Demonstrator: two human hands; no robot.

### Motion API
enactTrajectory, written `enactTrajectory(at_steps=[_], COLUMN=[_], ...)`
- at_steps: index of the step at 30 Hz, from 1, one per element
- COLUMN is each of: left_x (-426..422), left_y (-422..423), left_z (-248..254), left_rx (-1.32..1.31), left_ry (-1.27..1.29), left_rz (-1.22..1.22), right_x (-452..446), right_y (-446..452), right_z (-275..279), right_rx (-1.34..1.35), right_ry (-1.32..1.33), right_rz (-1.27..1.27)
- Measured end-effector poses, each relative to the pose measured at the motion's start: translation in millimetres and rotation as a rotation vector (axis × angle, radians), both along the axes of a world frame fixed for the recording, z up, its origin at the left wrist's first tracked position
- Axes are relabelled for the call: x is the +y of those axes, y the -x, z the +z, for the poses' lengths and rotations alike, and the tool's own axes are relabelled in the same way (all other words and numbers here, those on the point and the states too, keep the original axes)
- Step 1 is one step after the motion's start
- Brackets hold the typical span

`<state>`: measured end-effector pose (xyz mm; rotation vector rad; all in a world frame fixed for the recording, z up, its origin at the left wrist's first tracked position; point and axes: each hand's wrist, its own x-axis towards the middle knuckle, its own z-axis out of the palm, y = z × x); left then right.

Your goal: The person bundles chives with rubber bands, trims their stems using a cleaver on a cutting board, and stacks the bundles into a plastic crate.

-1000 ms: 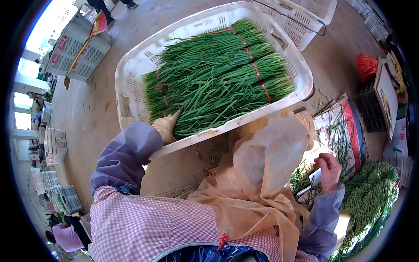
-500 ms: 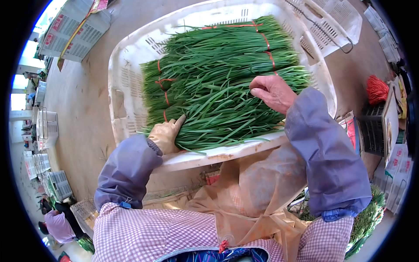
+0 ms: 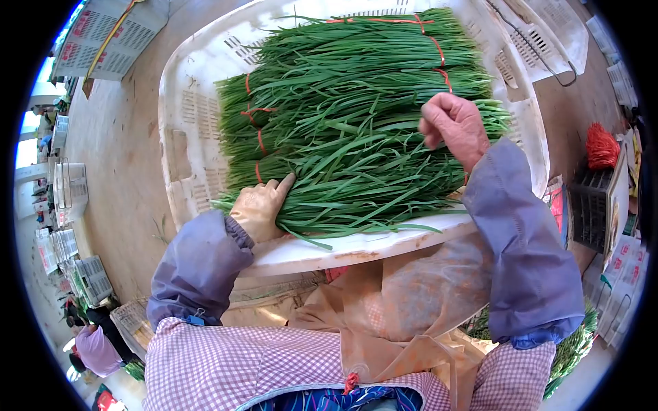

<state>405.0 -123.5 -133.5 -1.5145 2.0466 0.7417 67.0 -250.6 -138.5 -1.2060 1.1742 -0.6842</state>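
Observation:
Bundles of green garlic chives (image 3: 356, 130), tied with red bands (image 3: 440, 51), lie across a white plastic crate (image 3: 188, 75). My left hand (image 3: 259, 207), in a tan glove, is wrapped over the left part of the nearest bundle, its index finger stretched over the leaves; its thumb is hidden. My bare right hand (image 3: 456, 127) is above the right part of the chives with its fingers curled closed. Its fingertips are slightly blurred, and I cannot make out anything in them.
A second white crate (image 3: 545, 31) with a metal hook stands beyond the right rim. Red ties (image 3: 602, 145) sit on a black crate (image 3: 591, 205) at the right. More crates (image 3: 113, 41) and a person in a pink top (image 3: 98, 351) are at the left.
My right hand has moved right and slightly up in view, its fingers curling more. The left hand stays on the nearest bundle. The view has shifted a little.

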Motion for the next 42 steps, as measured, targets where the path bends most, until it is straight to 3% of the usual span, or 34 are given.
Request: enactTrajectory(at_steps=[6, 9, 14, 16, 22, 27, 28, 31, 33, 36, 38, 40, 41, 42], left_x=[2, 2, -3, -3, -2, -3, -2, -2, -2, 3, 8, 11, 10, 10], left_y=[-3, -4, 0, 0, -2, -1, -2, -1, 0, -6, -16, -4, 2, -19], left_z=[-4, -4, 1, 1, -2, 0, 0, 0, 2, -1, -5, 3, 8, -16], left_rx=[0.005, 0.041, 0.005, 0.009, 0.021, 0.027, 0.027, 0.021, 0.000, 0.034, 0.253, 0.356, 0.234, 0.230], left_ry=[0.066, 0.079, -0.020, -0.015, 0.008, 0.006, 0.021, 0.050, 0.029, 0.072, 0.098, 0.127, 0.088, 0.116], left_rz=[-0.052, -0.053, 0.001, 0.001, -0.011, -0.008, -0.021, -0.051, -0.053, -0.065, -0.037, 0.006, 0.034, 0.003], right_x=[15, 5, -14, -8, -6, 4, 6, -3, -11, 20, 79, 147, 186, 226], right_y=[-38, -52, -68, -71, -77, -74, -75, -65, -36, 37, 83, 137, 165, 183], right_z=[12, 3, -7, -11, -4, -35, -33, -12, 35, 76, 93, 77, 43, 6], right_rx=[0.014, 0.049, 0.306, 0.309, 0.306, 0.364, 0.413, 0.254, 0.058, -0.172, -0.148, -0.111, -0.155, 0.050], right_ry=[-0.079, 0.103, 0.040, -0.080, -0.068, 0.461, 0.558, 0.403, 0.146, 0.327, 0.513, 0.497, 0.447, 0.295], right_rz=[0.356, 0.264, 0.371, 0.409, 0.459, 0.456, 0.430, 0.126, -0.059, -0.334, -0.670, -1.005, -1.070, -1.040])
